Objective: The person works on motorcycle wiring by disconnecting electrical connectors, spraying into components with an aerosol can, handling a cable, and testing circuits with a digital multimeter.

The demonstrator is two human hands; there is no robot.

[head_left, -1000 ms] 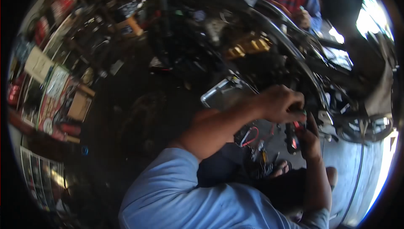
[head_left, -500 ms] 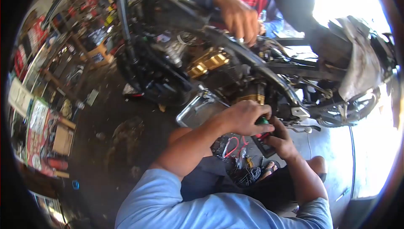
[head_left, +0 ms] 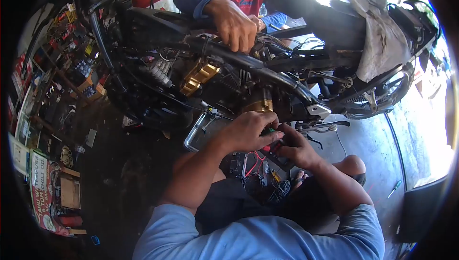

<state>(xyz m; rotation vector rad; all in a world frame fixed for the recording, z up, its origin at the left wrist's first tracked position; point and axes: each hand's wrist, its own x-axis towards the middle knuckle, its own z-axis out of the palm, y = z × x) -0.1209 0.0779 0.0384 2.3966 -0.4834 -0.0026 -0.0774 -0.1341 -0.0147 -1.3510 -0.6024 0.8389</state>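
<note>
Just in front of the motorcycle's engine (head_left: 241, 88), my left hand (head_left: 251, 130) is closed, its fingers pinching a small green item (head_left: 270, 130). My right hand (head_left: 299, 149) is wrapped round a dark device with red parts (head_left: 275, 154), right beside my left hand. Part of the device is hidden by the fingers. Below the hands lie red wires (head_left: 253, 163) and a bundle of black cables (head_left: 278, 190). The motorcycle frame (head_left: 229, 57) runs across above both hands.
A co-worker's hand (head_left: 234, 27) rests at the motorcycle frame from the far side. A metal tray (head_left: 189, 140) is left of my hands. A grey cloth (head_left: 380, 45) hangs over the motorcycle's rear. A screwdriver (head_left: 394, 188) lies on the floor at right.
The view has swung right, so the motorcycle appears farther left. My hands remain together at the device. The co-worker's hand has come onto the frame since the earliest frame.
</note>
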